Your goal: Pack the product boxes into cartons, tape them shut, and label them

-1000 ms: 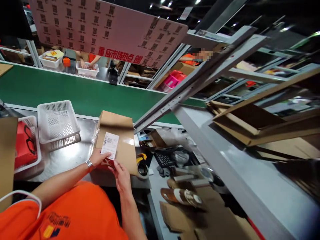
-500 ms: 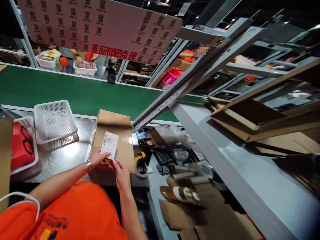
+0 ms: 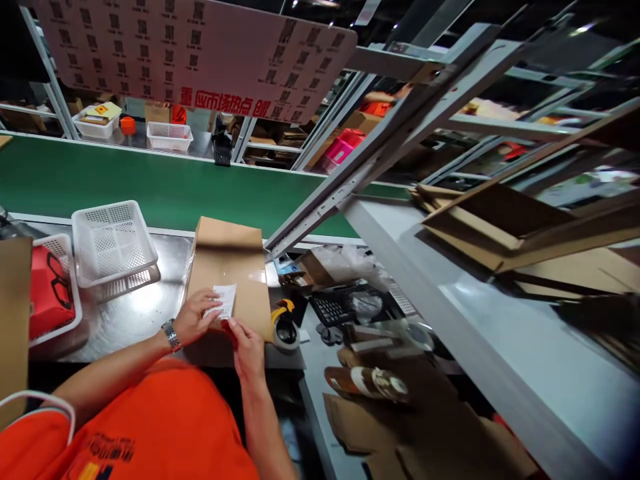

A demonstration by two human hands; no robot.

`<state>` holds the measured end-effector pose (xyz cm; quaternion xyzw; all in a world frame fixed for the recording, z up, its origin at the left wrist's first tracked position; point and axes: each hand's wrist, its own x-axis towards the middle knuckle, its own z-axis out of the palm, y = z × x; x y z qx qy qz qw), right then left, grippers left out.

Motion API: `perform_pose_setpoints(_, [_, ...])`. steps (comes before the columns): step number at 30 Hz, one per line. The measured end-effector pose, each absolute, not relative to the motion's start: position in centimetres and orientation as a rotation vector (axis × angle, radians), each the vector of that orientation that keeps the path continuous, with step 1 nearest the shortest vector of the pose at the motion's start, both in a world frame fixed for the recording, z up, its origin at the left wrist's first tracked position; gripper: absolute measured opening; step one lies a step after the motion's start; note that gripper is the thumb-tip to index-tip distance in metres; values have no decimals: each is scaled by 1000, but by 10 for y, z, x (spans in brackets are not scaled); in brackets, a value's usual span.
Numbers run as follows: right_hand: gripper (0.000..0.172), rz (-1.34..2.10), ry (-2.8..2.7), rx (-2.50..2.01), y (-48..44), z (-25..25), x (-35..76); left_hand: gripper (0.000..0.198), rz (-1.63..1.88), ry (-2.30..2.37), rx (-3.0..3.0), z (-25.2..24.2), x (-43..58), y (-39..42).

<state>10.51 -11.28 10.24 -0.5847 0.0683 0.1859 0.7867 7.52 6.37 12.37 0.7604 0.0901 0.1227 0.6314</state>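
Note:
A white printed slip (image 3: pixel 225 299) lies over the near part of a brown cardboard box (image 3: pixel 235 257) on the metal table. My left hand (image 3: pixel 196 317), with a watch at the wrist, has its fingers on the slip's left side. Pinched at the slip's lower edge, my right hand (image 3: pixel 246 341) also has something small and red by its fingertips. The slip looks partly folded, with its top edge lower than the box's middle. A tape roll (image 3: pixel 286 331) stands just right of the box.
White baskets, one empty (image 3: pixel 114 243) and one holding a red package (image 3: pixel 49 291), are on the left. A green conveyor (image 3: pixel 165 183) runs behind. To the right are a keyboard (image 3: pixel 327 311), a bottle (image 3: pixel 367 383) and a metal shelf (image 3: pixel 450 313) with cardboard.
The slip's upper part has folded down, and my left hand's fingers have moved up over it. Across the conveyor, a person's hands have left the white basket.

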Motion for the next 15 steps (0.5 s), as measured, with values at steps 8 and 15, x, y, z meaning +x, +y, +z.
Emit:
perform_pose_setpoints(8, [30, 246, -197, -1542, -113, 120, 92, 33, 88, -38, 1725, 142, 55, 61])
perform_pose_setpoints(15, [27, 304, -45, -1305, -108, 108, 92, 48, -24, 269, 1551, 136, 61, 61])
